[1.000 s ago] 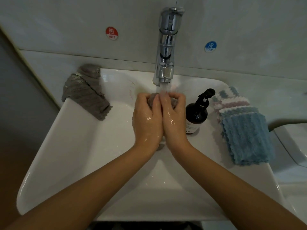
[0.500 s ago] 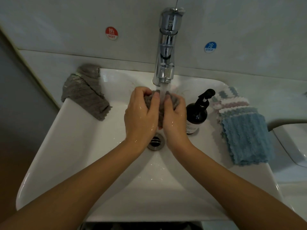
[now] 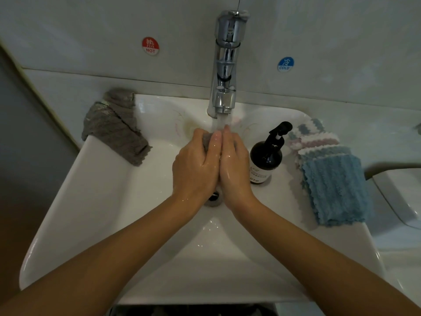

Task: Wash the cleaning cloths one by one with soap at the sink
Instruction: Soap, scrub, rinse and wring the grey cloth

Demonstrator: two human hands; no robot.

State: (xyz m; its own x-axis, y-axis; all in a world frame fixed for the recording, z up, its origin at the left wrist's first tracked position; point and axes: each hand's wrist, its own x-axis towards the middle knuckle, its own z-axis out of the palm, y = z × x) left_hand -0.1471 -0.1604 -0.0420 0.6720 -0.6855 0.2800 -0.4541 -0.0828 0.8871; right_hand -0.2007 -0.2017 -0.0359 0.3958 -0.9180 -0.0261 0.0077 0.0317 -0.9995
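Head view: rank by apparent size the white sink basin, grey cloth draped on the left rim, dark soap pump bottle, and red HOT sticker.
1. White sink basin.
2. Grey cloth on the left rim.
3. Dark soap pump bottle.
4. Red HOT sticker.
The gaps are clear; none are close.

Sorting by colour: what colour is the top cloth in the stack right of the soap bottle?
Blue, seen in the head view: the top cloth.

The left hand (image 3: 196,165) and right hand (image 3: 234,163) now press together, palms closed around the grey cloth (image 3: 206,139), which shows less than half a second ago. The drain (image 3: 214,197) is mostly covered again.
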